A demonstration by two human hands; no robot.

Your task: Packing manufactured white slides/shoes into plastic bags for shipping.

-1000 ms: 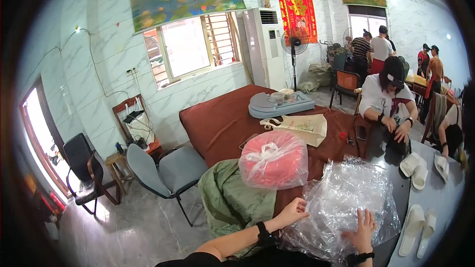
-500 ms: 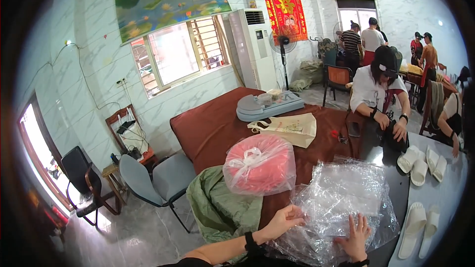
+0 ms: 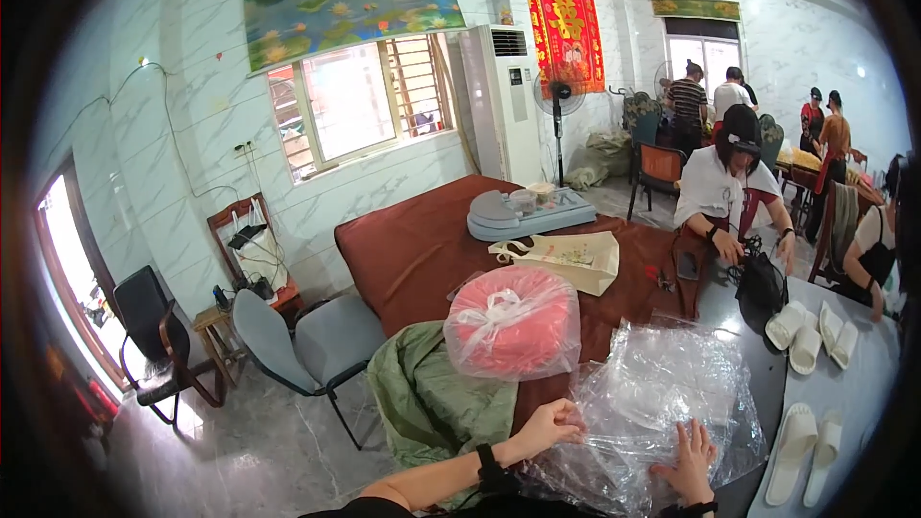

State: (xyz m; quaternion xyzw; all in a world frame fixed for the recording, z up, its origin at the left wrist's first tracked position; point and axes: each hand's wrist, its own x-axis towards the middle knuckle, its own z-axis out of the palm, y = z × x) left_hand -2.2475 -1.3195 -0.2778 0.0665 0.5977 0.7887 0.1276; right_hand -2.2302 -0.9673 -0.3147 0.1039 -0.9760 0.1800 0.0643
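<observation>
A heap of clear plastic bags (image 3: 662, 403) lies on the brown-covered table (image 3: 422, 240) in front of me. My left hand (image 3: 549, 424) pinches the heap's near left edge. My right hand (image 3: 687, 460) rests flat on the plastic with fingers spread. Just beyond the heap stands a round pink bundle tied in a clear bag (image 3: 514, 320), and a green woven sack (image 3: 432, 403) hangs off the table's left edge.
White slippers (image 3: 804, 334) and another white pair (image 3: 802, 451) lie on the grey table at right. A person in white (image 3: 721, 194) sits across, a black bag (image 3: 760, 288) before them. A cream tote (image 3: 570, 259) and grey tray (image 3: 524, 215) lie farther back. Grey chair (image 3: 307, 345) stands left; several people stand behind.
The view has tilted so the table sits lower and nearer. My left hand has slid slightly right along the plastic's edge; my right hand stays pressed on the heap.
</observation>
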